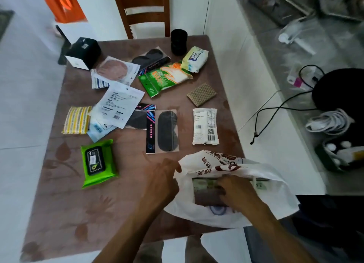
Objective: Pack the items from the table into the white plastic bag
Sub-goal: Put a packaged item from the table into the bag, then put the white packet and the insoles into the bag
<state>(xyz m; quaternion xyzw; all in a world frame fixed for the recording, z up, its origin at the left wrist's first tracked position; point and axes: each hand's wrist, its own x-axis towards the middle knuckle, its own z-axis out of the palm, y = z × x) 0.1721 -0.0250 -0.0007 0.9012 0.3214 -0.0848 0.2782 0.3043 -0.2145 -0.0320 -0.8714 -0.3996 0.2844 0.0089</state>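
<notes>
The white plastic bag (275, 199) with red print lies open at the table's near right corner. My left hand (163, 180) pinches the bag's left rim and holds it open. Inside the mouth of the bag, my right hand (236, 192) grips a flat dark packet (206, 195) with a green label. On the brown table (128, 203) lie several items: a green wet-wipes pack (98, 163), a black eye mask in clear packaging (165, 132), a white pouch (205, 126), a tan sponge (201, 94), green-packed gloves (165, 77) and a yellow striped cloth (76, 119).
Farther back lie a white paper envelope (120, 105), a pink pad packet (115, 70), a second eye mask (150, 59), a tissue pack (195, 59), a black box (83, 52) and a black cylinder (178, 41). A wooden chair (144, 11) stands behind. A cluttered counter (325, 66) runs along the right.
</notes>
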